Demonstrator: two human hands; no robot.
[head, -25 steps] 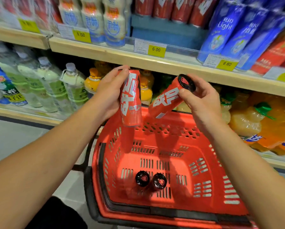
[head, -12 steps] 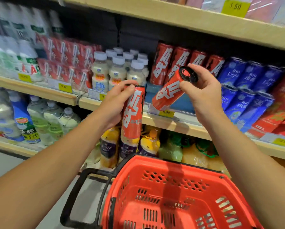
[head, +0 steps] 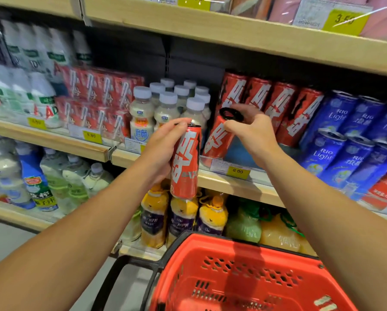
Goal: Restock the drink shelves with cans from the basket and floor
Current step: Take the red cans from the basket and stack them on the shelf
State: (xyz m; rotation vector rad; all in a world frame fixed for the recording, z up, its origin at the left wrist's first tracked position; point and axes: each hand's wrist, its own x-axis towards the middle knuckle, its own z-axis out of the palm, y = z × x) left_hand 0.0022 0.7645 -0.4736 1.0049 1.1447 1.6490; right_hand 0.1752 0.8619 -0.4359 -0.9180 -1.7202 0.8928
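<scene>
Shelf (head: 156,154) ahead: L hand (head: 163,149) grips upright can (head: 185,162); R hand (head: 253,133) grips tilted can (head: 219,140) at shelf.

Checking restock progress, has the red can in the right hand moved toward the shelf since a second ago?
Yes. The tilted red can in the right hand was over the red plastic basket; now its base reaches the middle wooden shelf.

middle shelf and its stock

the wooden middle shelf (head: 228,182) carries a row of red cans (head: 266,102), blue cans (head: 345,140) to their right, white-capped bottles (head: 165,108) and red cartons (head: 98,102) to their left. yellow price tags (head: 237,171) sit along its front edge.
</scene>
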